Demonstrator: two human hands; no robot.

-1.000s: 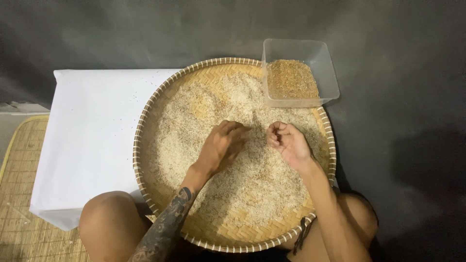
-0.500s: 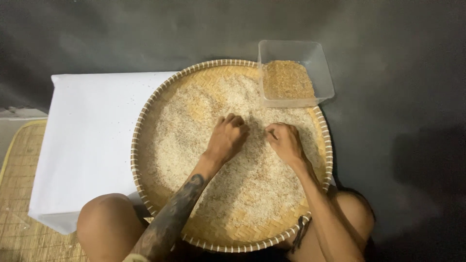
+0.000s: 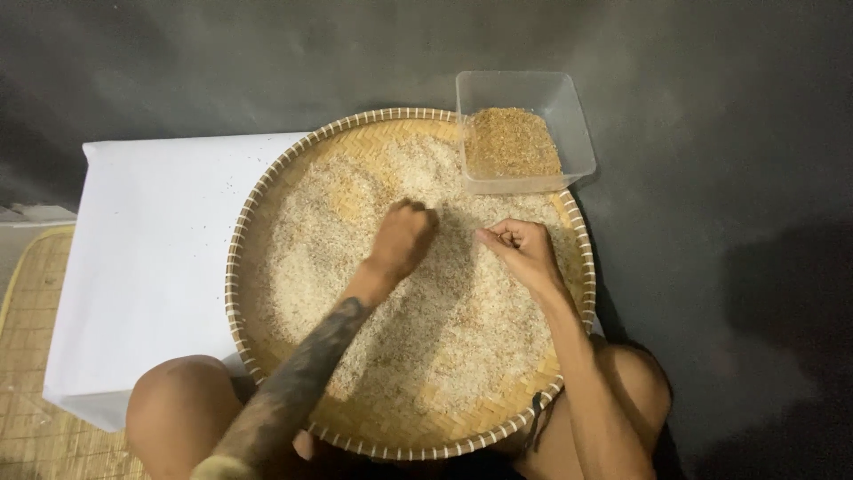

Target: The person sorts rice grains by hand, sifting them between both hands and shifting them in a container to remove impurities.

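Note:
A wide round woven bamboo tray (image 3: pixel 267 213) lies in front of me, covered with pale rice grains (image 3: pixel 444 329). My left hand (image 3: pixel 404 238) rests knuckles up on the rice near the tray's middle, fingers curled down into the grains. My right hand (image 3: pixel 520 249) hovers just to its right, palm partly up, fingertips pinched together; whether it holds any grains is too small to tell. A clear plastic container (image 3: pixel 524 129) with browner husks or grain inside sits on the tray's far right rim.
A white cloth or sheet (image 3: pixel 151 258) lies under the tray's left side. A woven mat (image 3: pixel 35 356) shows at the far left. My knees (image 3: pixel 178 409) flank the tray's near edge. Dark grey floor surrounds everything.
Both hands have shifted slightly over the rice, the left hand moving a little away from me and the right hand's fingers drawing together. The tray and container stay put.

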